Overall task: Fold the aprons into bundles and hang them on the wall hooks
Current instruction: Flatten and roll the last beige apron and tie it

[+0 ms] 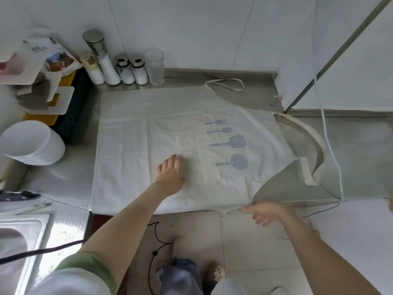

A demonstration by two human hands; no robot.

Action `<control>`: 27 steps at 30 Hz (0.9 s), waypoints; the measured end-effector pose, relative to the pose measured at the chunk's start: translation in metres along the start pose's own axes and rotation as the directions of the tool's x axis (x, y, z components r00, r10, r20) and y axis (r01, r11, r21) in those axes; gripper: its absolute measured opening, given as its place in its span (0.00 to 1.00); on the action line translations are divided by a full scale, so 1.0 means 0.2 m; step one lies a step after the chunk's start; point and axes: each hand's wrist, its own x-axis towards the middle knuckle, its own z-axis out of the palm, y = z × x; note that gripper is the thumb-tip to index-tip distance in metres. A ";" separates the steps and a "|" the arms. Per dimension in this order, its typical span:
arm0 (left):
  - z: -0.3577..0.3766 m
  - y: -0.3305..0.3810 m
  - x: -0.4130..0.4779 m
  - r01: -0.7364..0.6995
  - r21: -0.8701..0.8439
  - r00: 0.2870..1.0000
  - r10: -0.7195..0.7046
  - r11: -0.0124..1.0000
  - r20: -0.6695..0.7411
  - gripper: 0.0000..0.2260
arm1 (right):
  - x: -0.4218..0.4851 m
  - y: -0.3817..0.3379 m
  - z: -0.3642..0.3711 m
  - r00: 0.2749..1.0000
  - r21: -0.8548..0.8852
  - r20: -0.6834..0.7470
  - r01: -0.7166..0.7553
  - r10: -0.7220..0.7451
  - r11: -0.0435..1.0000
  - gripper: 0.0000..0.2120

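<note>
Apron (148,124): flat on steel counter (350,145); long axis L–R, bib + neck strap (308,173) to the R.
L hand (170,175): fingers straight, pressing apron's middle.
R hand (265,212): at near-edge corner, fingers loose; pinching or not, can't tell.
Fold: prob. near edge goes twd wall; R hand nearer.

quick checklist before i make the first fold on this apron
1. Apron spread flat, print up: ok.
2. Left hand flat on the cloth, anchoring it: ok.
3. Right hand gripping the near edge: cannot tell; fingertips are at the hem, pinch unclear.
4. Neck strap tucked in: not ok; it lies out on the counter.
5. Far waist tie tucked in: not ok; it loops beyond the cloth.
6. Jars off the cloth: ok.
</note>
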 end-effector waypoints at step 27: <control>0.21 0.04 -0.48 -0.018 -0.172 0.994 0.037 0.985 0.103 0.33 | 0.01 0.03 0.22 0.874 0.703 -0.065 0.383 -0.482 0.600 0.22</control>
